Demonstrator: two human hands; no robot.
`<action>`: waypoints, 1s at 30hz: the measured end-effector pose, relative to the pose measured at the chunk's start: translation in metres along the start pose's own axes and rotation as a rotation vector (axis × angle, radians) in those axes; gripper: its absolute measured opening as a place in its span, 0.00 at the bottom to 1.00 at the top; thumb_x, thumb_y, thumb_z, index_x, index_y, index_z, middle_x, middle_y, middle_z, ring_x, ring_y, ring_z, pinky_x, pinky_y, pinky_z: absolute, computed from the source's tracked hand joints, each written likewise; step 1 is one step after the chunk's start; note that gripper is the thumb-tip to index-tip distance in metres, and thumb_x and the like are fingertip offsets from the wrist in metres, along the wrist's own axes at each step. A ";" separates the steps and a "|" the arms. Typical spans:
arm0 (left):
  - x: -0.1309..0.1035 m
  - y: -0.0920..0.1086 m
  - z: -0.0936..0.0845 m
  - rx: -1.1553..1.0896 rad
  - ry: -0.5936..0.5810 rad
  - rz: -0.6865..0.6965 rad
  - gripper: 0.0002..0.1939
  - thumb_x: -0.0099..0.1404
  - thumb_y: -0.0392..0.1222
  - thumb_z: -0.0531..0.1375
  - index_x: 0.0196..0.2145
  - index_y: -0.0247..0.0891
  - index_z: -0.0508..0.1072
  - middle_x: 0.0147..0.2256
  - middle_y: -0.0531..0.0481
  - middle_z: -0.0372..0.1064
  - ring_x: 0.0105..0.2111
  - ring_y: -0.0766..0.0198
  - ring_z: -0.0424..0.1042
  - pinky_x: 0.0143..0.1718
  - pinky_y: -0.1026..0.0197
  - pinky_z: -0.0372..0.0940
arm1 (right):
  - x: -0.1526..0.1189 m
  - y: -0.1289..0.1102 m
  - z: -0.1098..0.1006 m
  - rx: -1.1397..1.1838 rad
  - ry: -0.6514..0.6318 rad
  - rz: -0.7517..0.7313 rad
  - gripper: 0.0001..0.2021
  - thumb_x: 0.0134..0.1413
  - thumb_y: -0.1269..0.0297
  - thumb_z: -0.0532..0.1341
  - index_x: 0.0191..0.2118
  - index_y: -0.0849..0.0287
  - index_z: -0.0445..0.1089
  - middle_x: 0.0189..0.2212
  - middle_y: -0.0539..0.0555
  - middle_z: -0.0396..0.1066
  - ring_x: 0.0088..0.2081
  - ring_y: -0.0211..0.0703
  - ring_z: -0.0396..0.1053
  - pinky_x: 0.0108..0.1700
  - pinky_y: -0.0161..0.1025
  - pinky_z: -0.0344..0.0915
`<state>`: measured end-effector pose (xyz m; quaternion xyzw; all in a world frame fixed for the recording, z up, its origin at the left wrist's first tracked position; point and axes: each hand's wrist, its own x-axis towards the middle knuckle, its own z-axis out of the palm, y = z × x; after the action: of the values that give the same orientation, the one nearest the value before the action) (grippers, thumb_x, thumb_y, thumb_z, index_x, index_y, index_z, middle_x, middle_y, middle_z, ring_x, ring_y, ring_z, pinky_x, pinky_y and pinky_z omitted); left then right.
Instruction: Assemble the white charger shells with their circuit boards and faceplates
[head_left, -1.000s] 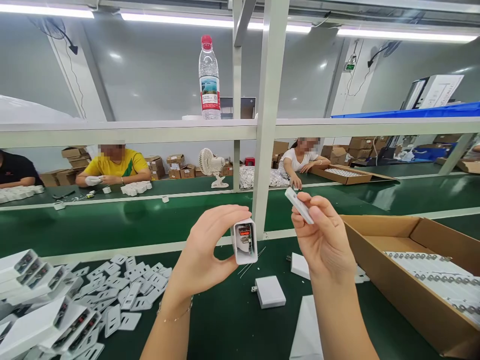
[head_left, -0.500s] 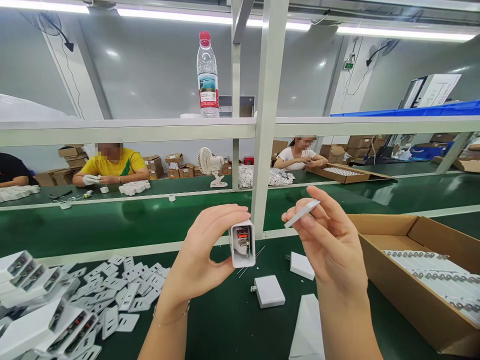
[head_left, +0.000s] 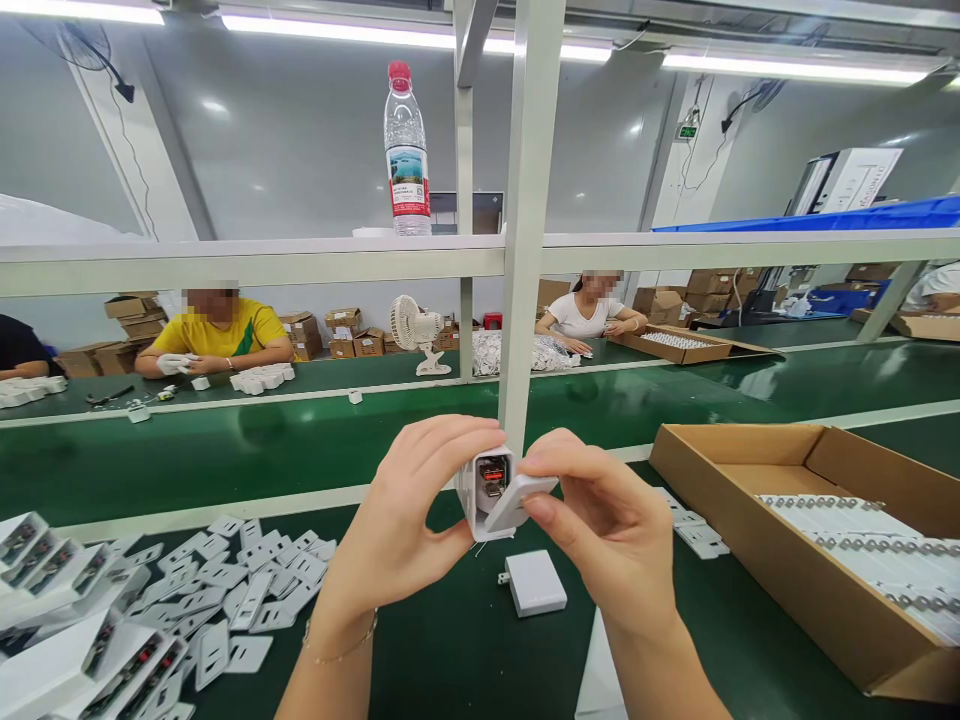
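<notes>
My left hand (head_left: 420,500) grips a white charger housing (head_left: 468,492) whose open end faces me, showing a red-lined USB port and a second port inside. Between thumb and fingers, my right hand (head_left: 607,520) pinches a flat white end cover (head_left: 517,502). The cover is tilted across the lower right of the opening, overlapping its rim. Below the hands a white charger (head_left: 537,583) with plug prongs lies on the green work surface. Loose white covers (head_left: 259,590) are heaped at left, beside stacked open housings (head_left: 112,660).
A cardboard box (head_left: 787,590) with rows of white chargers stands at right. Several white covers (head_left: 697,530) lie beside it. A white post (head_left: 525,250) rises ahead, below a shelf bearing a water bottle (head_left: 407,160). Co-workers sit across the green belt (head_left: 225,450).
My right hand has moved left and down, bringing the cover from apart to the housing's open end. My left hand still holds the housing. The view has shifted slightly.
</notes>
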<state>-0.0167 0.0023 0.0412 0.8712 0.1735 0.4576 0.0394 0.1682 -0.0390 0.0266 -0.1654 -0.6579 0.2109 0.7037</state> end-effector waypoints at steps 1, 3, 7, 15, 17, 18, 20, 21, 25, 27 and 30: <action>0.000 0.000 0.000 0.004 -0.002 -0.002 0.31 0.64 0.29 0.65 0.62 0.48 0.65 0.59 0.50 0.69 0.61 0.54 0.66 0.61 0.54 0.64 | 0.000 0.001 0.000 -0.005 0.001 0.007 0.13 0.63 0.70 0.68 0.48 0.42 0.80 0.36 0.49 0.78 0.38 0.43 0.70 0.40 0.40 0.67; 0.000 0.001 0.001 0.012 -0.008 -0.003 0.32 0.64 0.29 0.65 0.62 0.49 0.65 0.59 0.50 0.70 0.60 0.53 0.67 0.60 0.53 0.65 | 0.001 0.003 -0.001 -0.013 -0.001 0.022 0.13 0.63 0.70 0.68 0.48 0.42 0.80 0.35 0.49 0.77 0.37 0.42 0.69 0.39 0.40 0.65; 0.000 0.000 0.001 0.031 -0.024 0.002 0.31 0.64 0.30 0.64 0.62 0.50 0.64 0.58 0.49 0.71 0.58 0.51 0.68 0.59 0.51 0.65 | 0.000 0.004 -0.002 -0.047 -0.005 0.046 0.13 0.63 0.70 0.69 0.47 0.42 0.81 0.34 0.48 0.76 0.35 0.41 0.67 0.38 0.39 0.62; -0.001 -0.001 0.000 0.037 -0.019 -0.030 0.31 0.64 0.30 0.64 0.62 0.50 0.64 0.58 0.51 0.70 0.57 0.55 0.68 0.59 0.55 0.63 | 0.001 0.003 0.001 -0.050 -0.007 0.114 0.13 0.62 0.71 0.68 0.46 0.42 0.81 0.33 0.47 0.75 0.34 0.40 0.65 0.37 0.38 0.61; -0.001 -0.001 -0.001 0.046 -0.025 -0.020 0.31 0.64 0.29 0.64 0.61 0.50 0.64 0.58 0.52 0.70 0.57 0.55 0.68 0.58 0.55 0.63 | 0.002 0.005 0.002 -0.075 -0.003 0.115 0.14 0.62 0.71 0.68 0.46 0.41 0.81 0.34 0.46 0.75 0.35 0.39 0.65 0.37 0.37 0.61; -0.001 -0.001 -0.001 0.046 -0.026 -0.017 0.31 0.64 0.29 0.64 0.61 0.50 0.64 0.58 0.52 0.71 0.57 0.56 0.68 0.58 0.56 0.63 | 0.002 0.006 0.002 -0.085 -0.004 0.115 0.14 0.62 0.72 0.68 0.46 0.41 0.81 0.34 0.46 0.75 0.35 0.40 0.65 0.38 0.37 0.62; -0.001 -0.001 -0.002 0.042 -0.024 -0.019 0.31 0.64 0.29 0.63 0.61 0.50 0.64 0.57 0.53 0.71 0.57 0.56 0.68 0.57 0.56 0.63 | 0.002 0.006 0.002 -0.111 -0.015 0.102 0.15 0.63 0.72 0.67 0.47 0.40 0.80 0.35 0.46 0.74 0.36 0.40 0.65 0.38 0.37 0.62; -0.001 -0.001 -0.002 0.044 -0.025 -0.023 0.30 0.64 0.30 0.64 0.61 0.50 0.65 0.57 0.53 0.71 0.56 0.56 0.68 0.57 0.56 0.63 | 0.002 0.006 0.002 -0.131 -0.026 0.086 0.16 0.63 0.72 0.67 0.48 0.40 0.80 0.35 0.47 0.74 0.37 0.41 0.65 0.39 0.37 0.63; -0.002 -0.002 -0.004 0.066 -0.027 -0.048 0.30 0.64 0.30 0.64 0.60 0.50 0.65 0.56 0.54 0.71 0.56 0.57 0.68 0.56 0.57 0.63 | 0.001 0.005 0.000 -0.272 -0.066 -0.002 0.19 0.65 0.73 0.65 0.52 0.37 0.77 0.42 0.49 0.70 0.47 0.44 0.65 0.47 0.40 0.64; -0.001 -0.001 -0.004 0.065 -0.030 -0.045 0.30 0.64 0.30 0.63 0.60 0.50 0.64 0.57 0.54 0.71 0.56 0.58 0.69 0.55 0.58 0.63 | 0.001 0.008 -0.001 -0.336 -0.067 -0.012 0.19 0.66 0.70 0.65 0.54 0.35 0.76 0.46 0.51 0.66 0.51 0.46 0.64 0.50 0.42 0.64; 0.000 0.000 -0.003 0.070 -0.030 -0.045 0.28 0.66 0.31 0.63 0.60 0.49 0.64 0.57 0.54 0.71 0.56 0.59 0.69 0.57 0.58 0.62 | 0.001 0.015 -0.002 -0.395 -0.057 0.022 0.17 0.67 0.66 0.65 0.54 0.32 0.76 0.51 0.51 0.62 0.55 0.48 0.61 0.54 0.45 0.62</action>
<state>-0.0188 0.0020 0.0426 0.8747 0.2086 0.4370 0.0216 0.1689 -0.0253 0.0197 -0.3014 -0.7044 0.0899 0.6364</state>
